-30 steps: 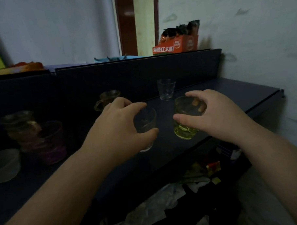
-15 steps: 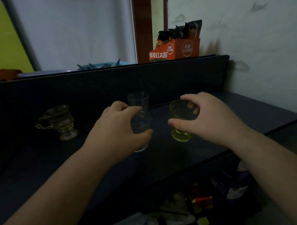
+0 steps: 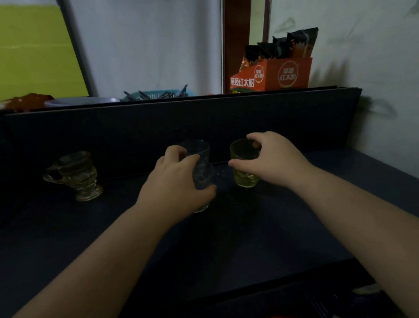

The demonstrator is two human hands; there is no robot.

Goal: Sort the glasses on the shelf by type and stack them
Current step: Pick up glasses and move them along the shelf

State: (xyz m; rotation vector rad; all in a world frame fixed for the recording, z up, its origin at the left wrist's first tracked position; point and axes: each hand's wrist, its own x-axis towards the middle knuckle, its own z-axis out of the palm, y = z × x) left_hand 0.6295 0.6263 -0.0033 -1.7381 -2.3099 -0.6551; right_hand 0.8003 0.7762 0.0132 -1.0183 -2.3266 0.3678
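My left hand (image 3: 178, 184) grips a small clear glass (image 3: 203, 180) from the side, just above the dark shelf (image 3: 231, 242). A second clear glass (image 3: 198, 148) stands right behind it by the shelf's back wall, partly hidden by my fingers. My right hand (image 3: 271, 161) holds a yellow-green glass (image 3: 243, 167) by its rim, to the right of the clear ones. An amber footed glass with a handle (image 3: 77, 175) stands alone at the left.
The shelf's dark back wall (image 3: 178, 126) rises behind the glasses. On top of it stand an orange box of packets (image 3: 272, 75), a blue basket (image 3: 157, 94) and a pale bowl (image 3: 81, 101). A wall closes off the right side. Clutter lies below the shelf's front edge.
Both hands have carried their glasses further back on the shelf. The held clear glass now sits right in front of the standing clear one. My view has shifted to the right.
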